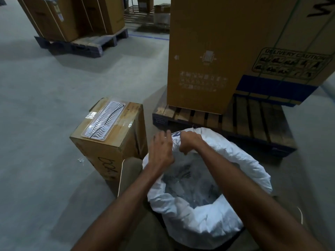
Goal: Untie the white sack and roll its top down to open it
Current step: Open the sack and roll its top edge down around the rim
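My right hand [189,142] pinches the far rim of the white sack [241,160], my left hand [160,151] lies flat there, bare floor [36,124] to the left.

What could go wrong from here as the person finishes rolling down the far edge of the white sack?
1. The right hand grips only a small bunch of the white sack rim; it could slip and unroll.
2. The left hand lies flat on the rim, so a pull may tip the sack toward the small cardboard box.

Dim, soft overhead light, glare on the taped carton [108,122], wide-angle bending and blur at edges.
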`<state>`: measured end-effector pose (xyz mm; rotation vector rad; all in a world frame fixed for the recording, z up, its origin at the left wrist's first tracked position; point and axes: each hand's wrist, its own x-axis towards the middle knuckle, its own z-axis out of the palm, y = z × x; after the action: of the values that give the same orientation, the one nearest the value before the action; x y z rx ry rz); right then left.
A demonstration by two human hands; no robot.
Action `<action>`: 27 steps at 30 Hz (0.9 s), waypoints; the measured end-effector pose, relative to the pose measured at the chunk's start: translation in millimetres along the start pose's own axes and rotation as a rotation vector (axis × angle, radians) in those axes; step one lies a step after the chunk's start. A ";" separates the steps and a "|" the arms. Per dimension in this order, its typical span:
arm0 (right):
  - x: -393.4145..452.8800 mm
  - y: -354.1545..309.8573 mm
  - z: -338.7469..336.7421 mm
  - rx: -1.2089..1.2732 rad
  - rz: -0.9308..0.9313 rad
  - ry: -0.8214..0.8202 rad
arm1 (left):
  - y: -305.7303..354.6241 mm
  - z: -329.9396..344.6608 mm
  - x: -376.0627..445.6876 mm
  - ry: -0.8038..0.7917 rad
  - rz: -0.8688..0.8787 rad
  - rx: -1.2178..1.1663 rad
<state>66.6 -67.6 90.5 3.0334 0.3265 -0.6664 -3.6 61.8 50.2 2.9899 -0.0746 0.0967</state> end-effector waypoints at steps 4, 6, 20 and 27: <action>-8.4 6.1 -19.4 0.013 -0.006 -0.134 | 20.9 14.5 -1.5 -0.108 -0.104 -0.204; -24.1 16.3 -6.5 -0.060 -0.039 0.051 | 13.3 5.0 8.7 -0.284 -0.107 -0.370; -40.8 25.1 3.1 0.239 0.072 -0.048 | 40.0 2.8 -17.5 -0.031 0.138 0.021; -73.5 46.9 53.3 -0.087 0.028 0.417 | 37.9 -5.0 28.4 -0.440 -0.002 -0.279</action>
<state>-10.9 -131.5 71.5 3.0609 0.3072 -0.0095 22.4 23.9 62.6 2.6759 -0.1222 -0.5278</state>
